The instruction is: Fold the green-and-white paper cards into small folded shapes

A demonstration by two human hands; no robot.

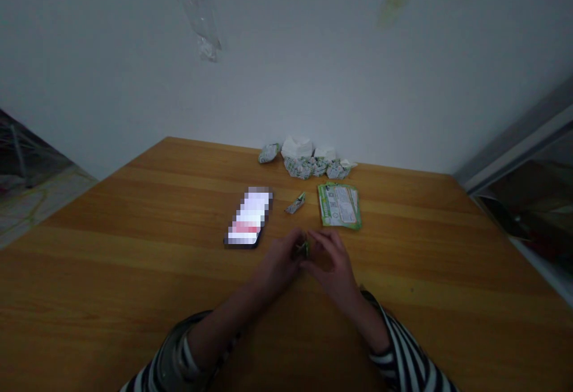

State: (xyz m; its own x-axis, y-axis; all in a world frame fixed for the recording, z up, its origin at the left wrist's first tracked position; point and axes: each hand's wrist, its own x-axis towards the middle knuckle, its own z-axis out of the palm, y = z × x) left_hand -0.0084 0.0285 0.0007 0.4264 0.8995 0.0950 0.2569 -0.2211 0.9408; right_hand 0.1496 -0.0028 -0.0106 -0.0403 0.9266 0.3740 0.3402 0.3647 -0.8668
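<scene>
hands (304,258) pinch green paper (304,249)

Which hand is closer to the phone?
Left. The left hand is just past the phone's lower right corner, not touching it. The right hand is farther away, on the left hand's other side.

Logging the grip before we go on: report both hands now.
Left hand: closed, pinching a small folded green paper.
Right hand: fingers curved at the same paper; cannot tell whether it grips.
</scene>
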